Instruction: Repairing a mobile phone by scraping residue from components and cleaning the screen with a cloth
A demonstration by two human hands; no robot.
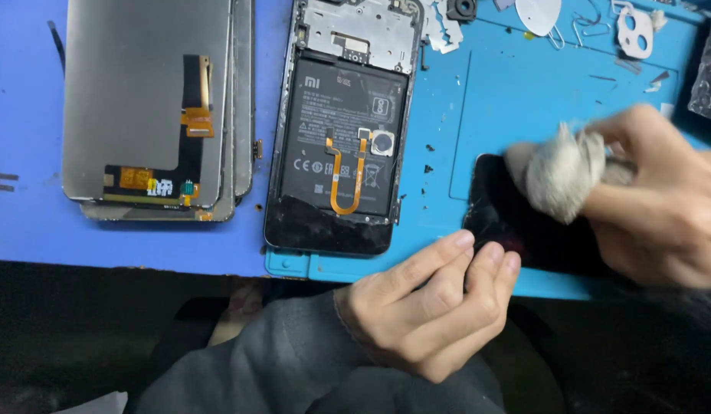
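My right hand (662, 203) grips a wad of grey-white cloth (558, 178) and presses it on a black glossy phone panel (524, 234) lying at the front right of the blue mat (524, 100); the hand is motion-blurred. My left hand (424, 303) rests at the mat's front edge, its fingertips touching the panel's near left corner and steadying it. Its fingers are curled, with nothing inside them.
An opened phone body (340, 126) with exposed black battery and orange flex cable lies left of the panel. A stack of display screens (152, 107) lies face down at far left. Small parts, a paper clip (589, 27) and a camera bezel (635, 31) sit at the back.
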